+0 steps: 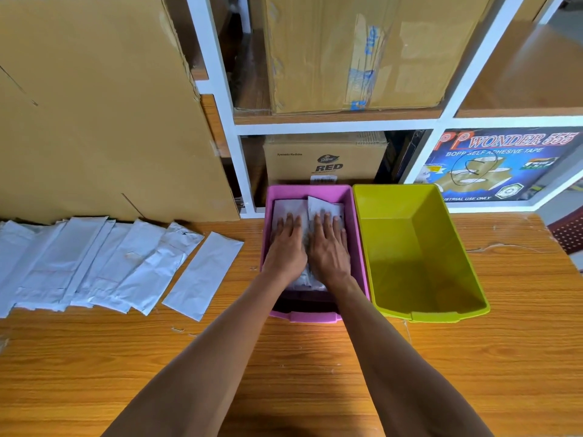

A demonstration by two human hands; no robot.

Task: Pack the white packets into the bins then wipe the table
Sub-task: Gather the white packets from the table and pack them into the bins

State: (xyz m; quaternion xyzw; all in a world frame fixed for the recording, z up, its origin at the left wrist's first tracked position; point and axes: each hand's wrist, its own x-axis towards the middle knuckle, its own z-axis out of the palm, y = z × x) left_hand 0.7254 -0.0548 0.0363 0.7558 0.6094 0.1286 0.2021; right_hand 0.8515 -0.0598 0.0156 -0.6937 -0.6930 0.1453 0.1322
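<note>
Two bins are set side by side at the far edge of the table (315, 373), their long walls touching: the pink bin (358, 234) on the left and the green bin (467, 247) on the right. Both hands are placed inside the pink bin. The left hand (285, 247) is laid flat, palm down, with fingers straight and slightly spread, and is pressed on the white packets (325, 207) stacked in the bin. The right hand (329, 247) is held the same way just beside it, palm down with fingers extended, and is pressed on the same stack. Nothing is gripped by either hand. One packet corner is seen raised near the far wall of the pink bin, beyond the right fingertips. No packets are seen in the green bin; only its bare floor and walls are shown. A row of loose packets (104, 266) is laid overlapping along the far left part of the table, well apart from the bins, with the outermost packet (203, 275) lying slightly separate and nearest the pink bin. A large cardboard sheet (94, 105) is leaned upright behind this row. A white shelf frame (337, 127) loaded with cartons (325, 159) stands behind the bins.
</note>
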